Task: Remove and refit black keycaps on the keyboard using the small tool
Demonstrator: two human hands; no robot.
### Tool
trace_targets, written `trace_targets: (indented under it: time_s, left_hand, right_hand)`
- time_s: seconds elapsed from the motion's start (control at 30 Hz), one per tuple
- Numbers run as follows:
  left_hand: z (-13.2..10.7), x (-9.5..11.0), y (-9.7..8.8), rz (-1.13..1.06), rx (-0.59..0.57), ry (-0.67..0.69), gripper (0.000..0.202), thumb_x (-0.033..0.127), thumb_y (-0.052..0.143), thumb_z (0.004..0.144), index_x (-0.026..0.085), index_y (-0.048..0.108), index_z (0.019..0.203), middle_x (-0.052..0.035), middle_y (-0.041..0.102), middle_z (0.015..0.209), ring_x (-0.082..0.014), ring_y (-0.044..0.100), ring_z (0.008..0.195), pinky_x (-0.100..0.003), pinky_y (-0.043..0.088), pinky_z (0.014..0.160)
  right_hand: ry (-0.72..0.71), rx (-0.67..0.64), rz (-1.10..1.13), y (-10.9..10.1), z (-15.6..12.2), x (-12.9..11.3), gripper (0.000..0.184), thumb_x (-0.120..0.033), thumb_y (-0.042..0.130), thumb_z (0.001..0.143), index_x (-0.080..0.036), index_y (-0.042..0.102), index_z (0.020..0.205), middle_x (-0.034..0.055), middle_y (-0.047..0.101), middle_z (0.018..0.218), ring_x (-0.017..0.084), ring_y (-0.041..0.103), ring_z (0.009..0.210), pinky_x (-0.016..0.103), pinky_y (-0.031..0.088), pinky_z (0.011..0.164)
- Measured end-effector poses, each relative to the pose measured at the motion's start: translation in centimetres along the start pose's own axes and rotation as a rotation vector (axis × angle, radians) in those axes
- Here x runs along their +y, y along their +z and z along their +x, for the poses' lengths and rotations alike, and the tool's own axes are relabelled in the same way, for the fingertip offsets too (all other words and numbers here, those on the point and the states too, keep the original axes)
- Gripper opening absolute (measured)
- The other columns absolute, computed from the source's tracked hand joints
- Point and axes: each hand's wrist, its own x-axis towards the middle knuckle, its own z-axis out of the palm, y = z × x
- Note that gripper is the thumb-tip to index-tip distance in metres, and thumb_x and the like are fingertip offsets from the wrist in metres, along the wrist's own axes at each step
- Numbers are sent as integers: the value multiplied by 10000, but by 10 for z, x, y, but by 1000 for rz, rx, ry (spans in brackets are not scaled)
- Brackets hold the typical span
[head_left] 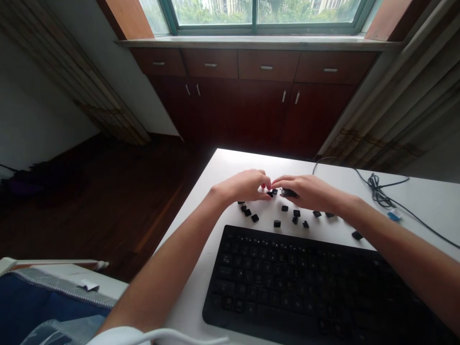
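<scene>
Both of my hands meet above the white table, just beyond a black keyboard (pixel 266 282) that shows some gaps among its keys. My left hand (pixel 249 186) is closed, with its thumb and fingers pinched at a small black keycap (pixel 270 194); a small red spot shows between its fingers. My right hand (pixel 311 189) reaches its fingertips to the same place. Under its curled fingers is a dark object with a shiny end (pixel 289 192), mostly hidden by the hand. Loose black keycaps, such as one keycap (pixel 277 224) and another keycap (pixel 255 218), lie between hands and keyboard.
A tangled black cable (pixel 376 191) with a blue connector (pixel 394 215) lies on the white table (pixel 230 165) at the right. Beyond the table stands a dark red cabinet (pixel 237 105) under a window. A chair with blue cloth (pixel 39 306) is at the lower left.
</scene>
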Motion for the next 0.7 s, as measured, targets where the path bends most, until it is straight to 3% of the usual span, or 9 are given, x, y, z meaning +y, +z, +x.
trace_targets:
  time_s: [0.2,0.33,0.7]
  left_hand:
    - [2,2,-1,-21,-27,13,248,384,657,897,219,766,1047,-55,701,1008,-170,654,822,-259,478,703]
    - [1,3,-3,-29,-35,23,212,336,654,900,221,771,1035,-50,702,999,-166,653,856,-250,473,724]
    - [1,7,-4,-69,-48,17,175,299,661,861,201,723,992,-22,727,925,-158,646,811,-248,451,682]
  right_hand:
    - [-7,7,22,7,4,6,317,-338,579,967,-261,667,1262,52,742,1192,258,719,909,373,506,736]
    - [-1,17,32,12,5,7,280,-328,571,975,-242,676,1220,58,746,1128,244,706,870,363,490,717]
    - [60,69,82,17,-8,5,234,-391,616,956,-240,707,1110,73,696,1104,220,689,843,343,481,735]
